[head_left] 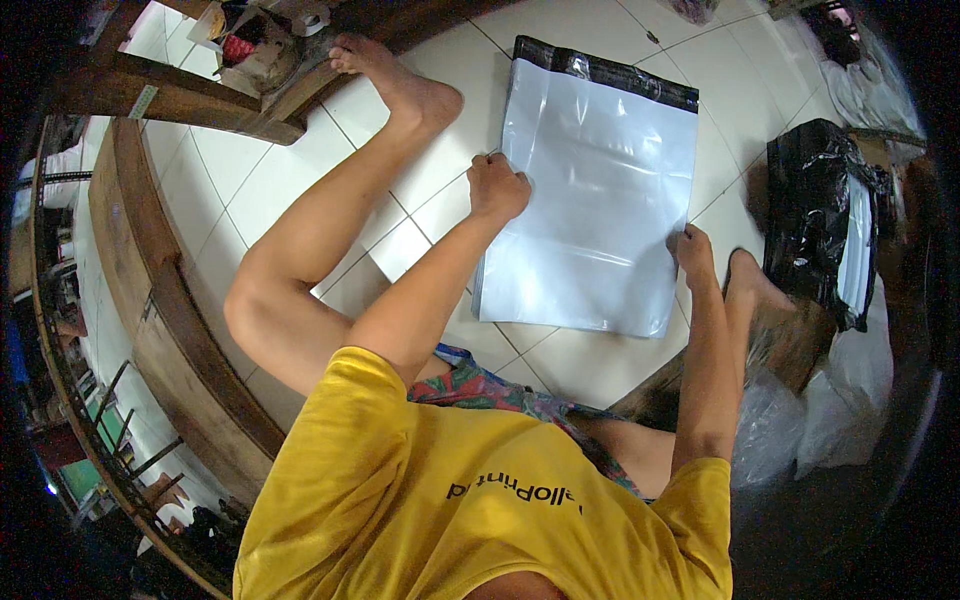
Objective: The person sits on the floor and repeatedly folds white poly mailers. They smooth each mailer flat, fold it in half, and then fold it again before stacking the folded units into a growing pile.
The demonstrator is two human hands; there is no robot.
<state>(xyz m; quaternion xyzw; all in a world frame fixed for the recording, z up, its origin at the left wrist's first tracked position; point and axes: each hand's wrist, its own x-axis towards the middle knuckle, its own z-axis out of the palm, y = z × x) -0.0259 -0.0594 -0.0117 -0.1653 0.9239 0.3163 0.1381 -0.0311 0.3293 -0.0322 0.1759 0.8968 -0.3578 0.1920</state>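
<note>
A stack of pale grey plastic mailing bags [600, 190] lies flat on the floor in front of me, with a black band [610, 75] along its far end. My left hand [498, 187] is closed at the left edge of the bags, its fingers curled around that edge. On the opposite side, my right hand [692, 250] pinches the right edge lower down. The fingertips of both hands are partly hidden. Light glints off creases across the top bag.
White floor tiles [430, 215] surround the bags. At the right sits a black plastic package [815, 220] with pale bags showing, near crumpled clear plastic [770, 425]. Wooden furniture [150, 290] stands at the left. My bare foot [400, 80] rests beside a wooden beam [170, 95].
</note>
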